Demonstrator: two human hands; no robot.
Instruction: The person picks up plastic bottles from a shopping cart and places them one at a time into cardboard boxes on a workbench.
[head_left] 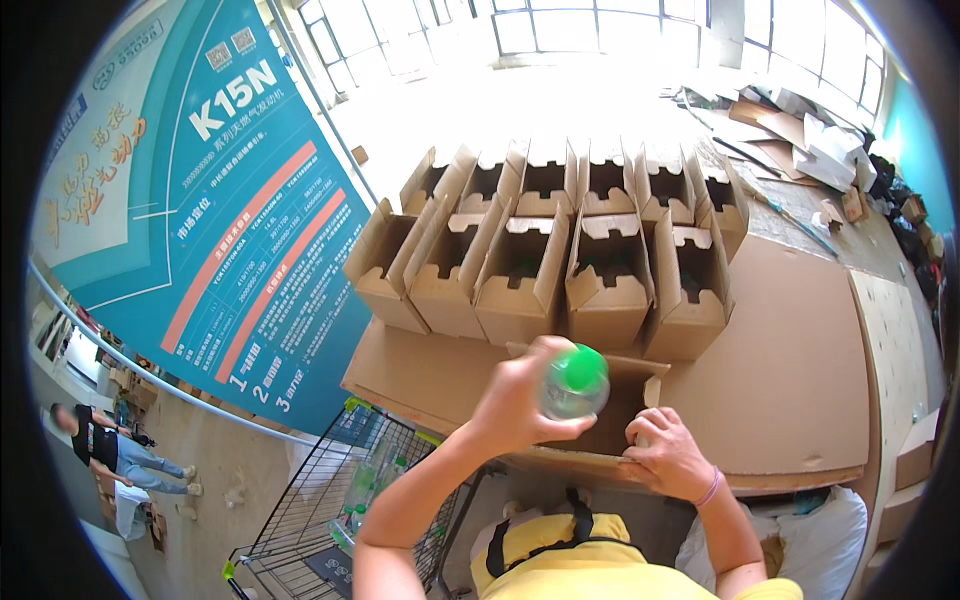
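My left hand (515,400) is wrapped around a clear plastic bottle (562,402) with a wide green cap, held above an open cardboard box (572,460). The box stands near the table's front edge, right before me. At its near right rim my right hand (672,452) has its fingers curled over the cardboard. Part of the box's inside is hidden by the bottle and my left hand.
Two rows of open cardboard boxes (520,305) stand behind on the cardboard-covered table (780,370). A wire shopping cart (290,545) with green-capped bottles (360,485) is at lower left. A blue banner (230,220) rises left; a person (110,450) stands beyond.
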